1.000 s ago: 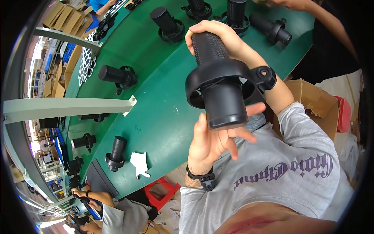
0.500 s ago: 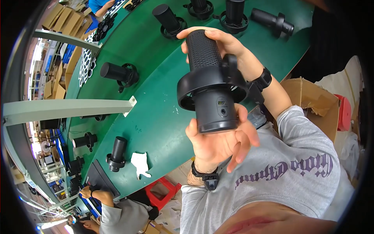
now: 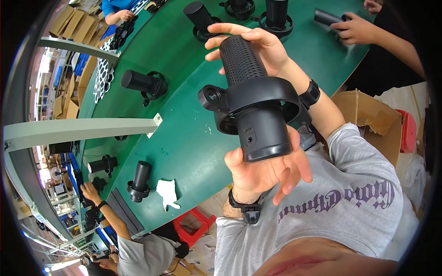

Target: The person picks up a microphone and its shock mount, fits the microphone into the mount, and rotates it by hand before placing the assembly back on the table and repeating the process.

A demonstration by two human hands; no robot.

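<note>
A black desktop microphone (image 3: pixel 266 133) is held tilted in front of me, above the green table. Its perforated grille end points away, and a wide ring mount with a round pivot knob surrounds its middle. My right hand (image 3: pixel 271 50) grips the grille end from behind, with fingers curved over the far end. Under the base, my left hand (image 3: pixel 262 172) supports the near end, thumb at the left side and fingers at the right. Two small ports show on the base's side, facing me. The palm side of the right hand is partly hidden by the microphone.
Several similar microphones stand or lie on the green table (image 3: pixel 184 138), one (image 3: pixel 138 181) beside a white cloth (image 3: pixel 166 194). A pale metal bracket (image 3: pixel 83 131) crosses at left. Co-workers' hands (image 3: pixel 357 28) work at upper right. A cardboard box (image 3: pixel 368 117) and red stool (image 3: pixel 195 225) are nearby.
The microphone has turned about its length, bringing the pivot knob to the left and the ports leftward. A co-worker's hand has taken hold of the microphone at upper right.
</note>
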